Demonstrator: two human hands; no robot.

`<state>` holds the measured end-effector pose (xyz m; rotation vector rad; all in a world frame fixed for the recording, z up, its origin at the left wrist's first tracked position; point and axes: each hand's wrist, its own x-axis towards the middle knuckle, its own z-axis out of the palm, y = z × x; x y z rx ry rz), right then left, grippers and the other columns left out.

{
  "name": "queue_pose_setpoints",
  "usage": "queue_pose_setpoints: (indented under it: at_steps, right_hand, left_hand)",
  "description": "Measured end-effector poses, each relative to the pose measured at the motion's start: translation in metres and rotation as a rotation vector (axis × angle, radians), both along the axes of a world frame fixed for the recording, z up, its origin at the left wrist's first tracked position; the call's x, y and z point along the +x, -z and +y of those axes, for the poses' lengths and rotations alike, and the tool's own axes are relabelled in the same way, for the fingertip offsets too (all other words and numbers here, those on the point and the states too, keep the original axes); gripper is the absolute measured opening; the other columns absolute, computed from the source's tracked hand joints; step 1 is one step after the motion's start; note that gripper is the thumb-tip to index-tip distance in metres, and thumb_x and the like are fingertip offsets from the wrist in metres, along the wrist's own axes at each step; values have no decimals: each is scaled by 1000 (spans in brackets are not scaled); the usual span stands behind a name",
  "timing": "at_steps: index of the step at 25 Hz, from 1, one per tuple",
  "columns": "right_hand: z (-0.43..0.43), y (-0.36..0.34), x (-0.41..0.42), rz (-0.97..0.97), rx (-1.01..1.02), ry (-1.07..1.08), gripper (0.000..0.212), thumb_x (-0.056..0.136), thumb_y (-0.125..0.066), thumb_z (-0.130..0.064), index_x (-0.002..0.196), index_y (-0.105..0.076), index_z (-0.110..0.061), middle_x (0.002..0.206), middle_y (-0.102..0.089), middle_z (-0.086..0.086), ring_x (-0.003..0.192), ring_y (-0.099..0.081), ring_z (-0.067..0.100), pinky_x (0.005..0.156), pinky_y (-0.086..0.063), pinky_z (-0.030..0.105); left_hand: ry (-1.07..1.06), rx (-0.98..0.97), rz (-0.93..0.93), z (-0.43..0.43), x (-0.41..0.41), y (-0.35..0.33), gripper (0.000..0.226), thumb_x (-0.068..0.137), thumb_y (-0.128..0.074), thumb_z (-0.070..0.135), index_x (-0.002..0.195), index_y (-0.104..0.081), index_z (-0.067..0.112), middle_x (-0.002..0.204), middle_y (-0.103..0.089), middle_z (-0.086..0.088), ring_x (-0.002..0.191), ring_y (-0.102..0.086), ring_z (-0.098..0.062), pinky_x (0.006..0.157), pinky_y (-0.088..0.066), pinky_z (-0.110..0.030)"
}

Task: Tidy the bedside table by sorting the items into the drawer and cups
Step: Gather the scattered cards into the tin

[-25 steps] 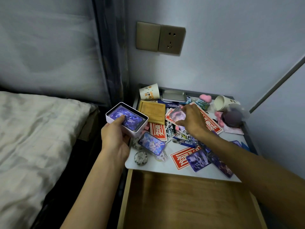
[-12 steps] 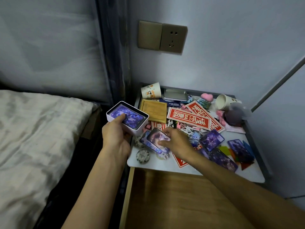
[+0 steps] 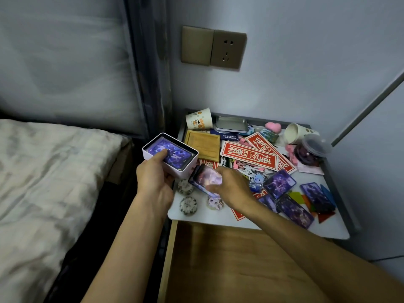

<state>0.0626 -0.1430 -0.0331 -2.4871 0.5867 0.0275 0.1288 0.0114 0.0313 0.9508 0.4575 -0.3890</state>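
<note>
Bedside table [image 3: 218, 217], cluttered above its pulled-out wooden drawer [image 3: 229, 265], stands beside the bed, the left hand [image 3: 154, 182] gripping a white card box [image 3: 188, 166] at its near-left corner while the right hand [image 3: 231, 189] pinches a purple card [image 3: 204, 178] just beside that box.

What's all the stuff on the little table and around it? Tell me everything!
Paper cups: two, white; one upright back left, one tipped over back right.
Metal tin: one, silver, at back.
Wooden tray: one, yellow-brown, back left.
Red paper strips: several, middle.
Picture cards: several loose, purple, right front.
Pink heart: one, back.
Speckled discs: two, front left edge.
Drawer: one, wooden, open below.
Bed: one, pale, left.
Wall socket: one, bronze.
Card box: one, white, in left hand.
Right hand: pinching one card.
</note>
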Motion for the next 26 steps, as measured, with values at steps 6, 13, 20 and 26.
queue_pose_setpoints:
  at_steps: [6,13,20,26]
  right_hand:
    - [-29,-51,-31,-298,740,204,28,101,-46,-12,128,-53,-14,118,-65,8,96,-70,27,76,-61,45]
    - [-47,-96,-37,-131,919,-46,22,102,-46,-13,123,-50,-12,93,-69,18,65,-68,27,57,-58,32]
    - [-79,-123,-14,339,535,-309,30,91,-65,-12,119,-57,-4,90,-71,13,68,-61,23,51,-44,22]
    - [-72,-95,-11,111,595,-15,37,79,-78,-23,112,-64,-14,101,-72,13,80,-63,21,68,-50,28]
  left_hand:
    - [115,86,-41,-4,-4,2,10,94,-59,8,102,-62,5,64,-72,-6,51,-68,-13,45,-53,-23]
    - [495,175,-90,-26,-17,7,29,94,-61,16,119,-61,1,101,-74,-19,91,-72,-31,91,-54,-51]
    - [680,197,-227,-26,-22,3,38,87,-69,26,117,-62,4,101,-74,-17,96,-70,-34,93,-54,-48]
    - [580,246,-230,-29,-20,10,47,78,-78,10,120,-59,5,102,-73,-17,87,-73,-31,79,-60,-43]
